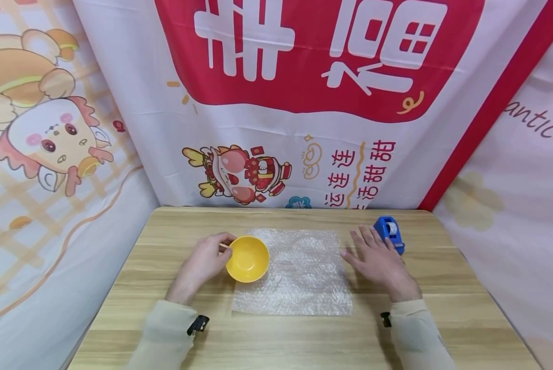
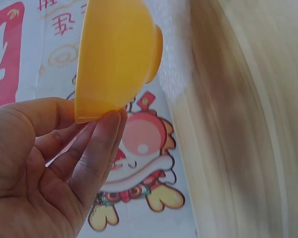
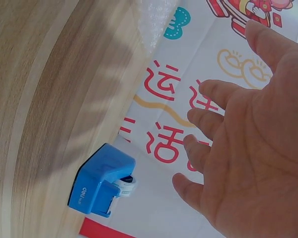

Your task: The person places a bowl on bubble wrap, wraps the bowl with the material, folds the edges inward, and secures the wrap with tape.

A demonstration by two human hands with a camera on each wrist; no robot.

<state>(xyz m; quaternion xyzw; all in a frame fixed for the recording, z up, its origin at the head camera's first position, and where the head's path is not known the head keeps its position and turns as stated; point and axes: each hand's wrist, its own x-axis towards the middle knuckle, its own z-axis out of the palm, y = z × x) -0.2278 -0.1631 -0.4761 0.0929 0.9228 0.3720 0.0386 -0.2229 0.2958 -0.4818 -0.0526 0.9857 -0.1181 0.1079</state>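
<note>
My left hand point(image 1: 210, 255) pinches the rim of a yellow bowl point(image 1: 247, 259) between thumb and fingers. In the left wrist view the bowl point(image 2: 116, 59) is seen from its side, its foot ring pointing right, held up off the table. Beneath and to the right of it a sheet of bubble wrap point(image 1: 304, 277) lies flat on the table. My right hand point(image 1: 378, 259) is spread over the sheet's right edge and holds nothing. Just beyond its fingers stands a blue tape dispenser point(image 1: 389, 234) with a roll of tape in it, also visible in the right wrist view point(image 3: 102, 181).
The wooden table point(image 1: 295, 344) ends at the back against a hanging printed cloth point(image 1: 276, 123) with red and white patterns. Further printed cloths enclose the left and right sides. Dark straps sit at both sleeve cuffs.
</note>
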